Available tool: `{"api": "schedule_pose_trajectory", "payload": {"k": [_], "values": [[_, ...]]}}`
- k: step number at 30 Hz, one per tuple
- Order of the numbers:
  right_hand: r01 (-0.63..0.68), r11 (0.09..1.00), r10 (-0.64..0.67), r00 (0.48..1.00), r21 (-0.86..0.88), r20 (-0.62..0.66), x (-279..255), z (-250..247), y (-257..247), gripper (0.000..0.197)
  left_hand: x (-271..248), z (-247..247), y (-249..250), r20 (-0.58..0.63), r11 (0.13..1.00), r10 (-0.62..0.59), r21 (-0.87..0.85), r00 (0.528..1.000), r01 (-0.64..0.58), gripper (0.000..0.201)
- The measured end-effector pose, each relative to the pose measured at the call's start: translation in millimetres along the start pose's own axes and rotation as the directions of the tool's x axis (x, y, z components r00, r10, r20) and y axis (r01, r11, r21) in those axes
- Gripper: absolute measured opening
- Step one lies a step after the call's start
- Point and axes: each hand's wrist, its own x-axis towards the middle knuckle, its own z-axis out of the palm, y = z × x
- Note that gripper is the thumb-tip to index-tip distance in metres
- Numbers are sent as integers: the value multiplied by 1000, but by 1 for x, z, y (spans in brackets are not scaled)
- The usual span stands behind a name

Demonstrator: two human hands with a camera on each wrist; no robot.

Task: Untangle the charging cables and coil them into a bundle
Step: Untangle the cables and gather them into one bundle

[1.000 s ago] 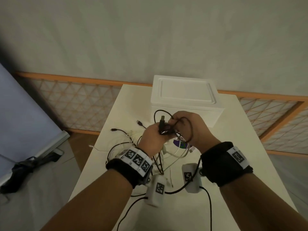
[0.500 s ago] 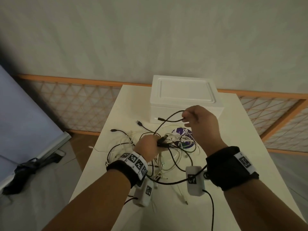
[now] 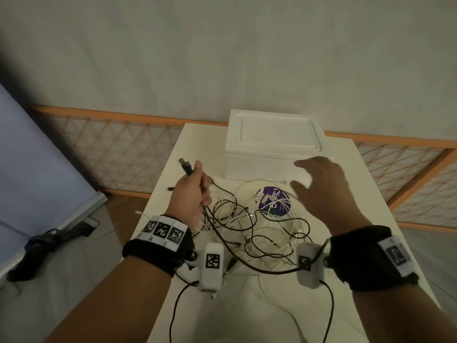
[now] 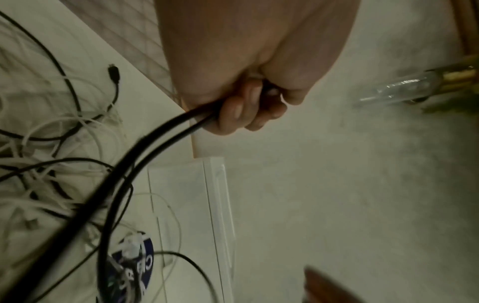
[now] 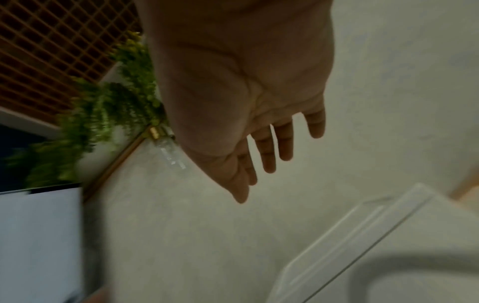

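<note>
- While the left hand point(image 3: 190, 196) curls round a black cable point(image 3: 223, 233) just below its USB plug point(image 3: 186, 166), holding it up at the left edge of the table point(image 3: 351, 194), the right hand point(image 3: 321, 184) hovers spread and empty.
- The cable's two strands point(image 4: 145, 155) trail from that grip rightward and nearer into the tangle of black and white cables point(image 3: 259, 233).
- The tangle lies below and between both hands, before the white foam box point(image 3: 274, 144); the free right hand seems better placed to work it loose.
</note>
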Motion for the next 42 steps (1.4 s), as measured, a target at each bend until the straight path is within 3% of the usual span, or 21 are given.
{"api": "schedule_pose_trajectory", "payload": {"k": [3, 5, 9, 13, 15, 17, 18, 20, 22, 24, 27, 30, 32, 34, 38, 40, 42], "values": [[160, 968, -193, 967, 194, 168, -19, 18, -59, 32, -14, 18, -4, 137, 998, -61, -25, 989, 65, 31], [107, 965, -186, 921, 239, 342, -28, 33, -89, 25, -23, 26, -4, 225, 996, -58, -51, 973, 71, 23], [-88, 920, -64, 928, 382, 368, -29, 49, -96, 23, -28, 20, -1, 237, 1000, 24, -6, 971, -23, 25], [-146, 881, -68, 902, 450, 426, -32, 61, -100, 21, -33, 14, -4, 222, 999, 42, 3, 974, -44, 27], [-206, 837, -62, 885, 507, 461, -33, 65, -103, 16, -35, 13, -5, 213, 994, 35, 96, 976, -57, 28], [-178, 832, -89, 892, 525, 444, -34, 67, -106, 10, -36, 12, -2, 178, 987, 49, 145, 983, -76, 27], [-125, 854, -115, 902, 505, 417, -33, 67, -105, 8, -35, 8, 0, 159, 993, 57, 92, 986, -72, 28], [-37, 902, -149, 908, 429, 391, -30, 59, -98, 15, -29, -7, 9, 114, 979, 68, -198, 991, -44, 29], [-5, 940, -143, 901, 341, 410, -24, 47, -80, 18, -17, -34, 23, -45, 904, 58, -422, 997, -72, 30], [23, 979, -108, 903, 204, 416, -20, 34, -55, 19, -6, -66, 33, -222, 889, 22, -441, 975, -121, 33], [46, 999, -48, 912, 13, 406, -15, 22, -34, 22, -3, -98, 34, -372, 936, 17, -320, 928, -146, 35], [255, 947, -188, 933, -198, 306, -11, 26, -51, 23, -15, -77, 21, -266, 996, 85, 16, 960, -84, 30], [437, 855, -371, 891, -280, 261, -14, 35, -80, 11, -28, -40, 7, -62, 923, 99, 379, 993, -68, 22], [535, 787, -462, 841, -306, 282, -21, 39, -106, 11, -38, -6, -7, 104, 831, 96, 540, 990, -137, 16], [559, 803, -531, 828, -206, 178, -22, 38, -100, 20, -45, 6, -8, 148, 818, 49, 561, 988, -125, 17], [568, 809, -544, 821, -151, 172, -25, 33, -93, 28, -49, 1, -7, 224, 740, 45, 647, 974, -183, 21], [511, 857, -489, 849, -72, 198, -28, 20, -84, 23, -49, -13, -6, 204, 657, 86, 724, 975, -210, 22]]}}
